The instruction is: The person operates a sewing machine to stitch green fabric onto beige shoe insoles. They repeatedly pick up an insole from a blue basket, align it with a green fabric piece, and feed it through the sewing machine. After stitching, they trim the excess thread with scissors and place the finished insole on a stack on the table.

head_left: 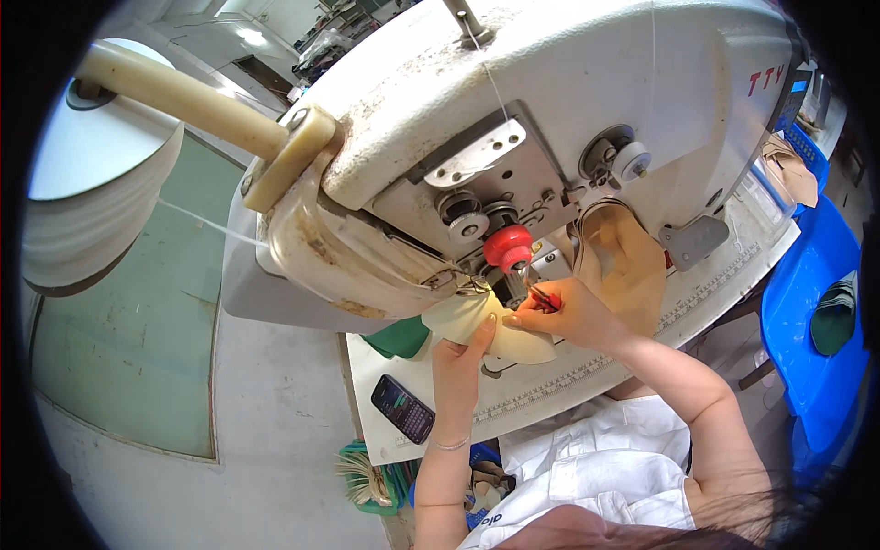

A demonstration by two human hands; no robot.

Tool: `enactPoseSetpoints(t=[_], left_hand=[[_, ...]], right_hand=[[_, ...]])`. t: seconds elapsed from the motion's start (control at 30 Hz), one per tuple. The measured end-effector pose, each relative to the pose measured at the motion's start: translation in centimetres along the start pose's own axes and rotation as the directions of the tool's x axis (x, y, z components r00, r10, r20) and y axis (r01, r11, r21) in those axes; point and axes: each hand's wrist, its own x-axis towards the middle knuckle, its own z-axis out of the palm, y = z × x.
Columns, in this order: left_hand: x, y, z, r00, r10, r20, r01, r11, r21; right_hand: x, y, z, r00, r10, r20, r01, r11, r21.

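A pale cream piece of cloth or leather (522, 345) lies under the head of a large white sewing machine (587, 55). My left hand (466, 346) is closed on its near left edge, thumb on top. My right hand (577, 316) is closed around a small tool with red handles (548, 300), which looks like thread snips. Its tip points toward the needle area, and the fingertips rest by the cream piece. Just above is a red round knob (508, 247) on the machine. The needle itself is hidden.
A phone (403, 409) and a green piece (399, 338) lie on the table left of my left forearm. Tan pieces (623, 261) hang beside the machine arm. A big thread cone (96, 211) stands far left. Blue chairs (807, 302) are at right, one with dark green pieces.
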Motion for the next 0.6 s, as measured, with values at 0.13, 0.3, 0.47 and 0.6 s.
enactPoseSetpoints(t=[0.13,0.3,0.47,0.6], left_hand=[[0.2,0.3,0.4,1.000,-0.022,0.006,0.023,0.989,-0.148],[2.0,-0.1,-1.5,0.997,-0.037,0.073,0.047,0.987,-0.151],[0.9,0.1,-0.6,0.996,-0.083,0.010,0.081,0.923,-0.376],[-0.3,0.2,1.1,0.996,-0.015,-0.092,0.005,0.995,-0.100]], right_hand=[[-0.1,-0.4,0.2,0.999,-0.028,-0.029,0.028,0.999,-0.021],[-0.1,-1.1,0.5,0.999,-0.005,-0.050,0.009,0.996,0.083],[-0.2,-0.1,0.8,0.996,0.057,-0.072,-0.055,0.998,0.038],[0.1,-0.1,0.7,0.976,-0.145,-0.163,0.106,0.967,-0.230]])
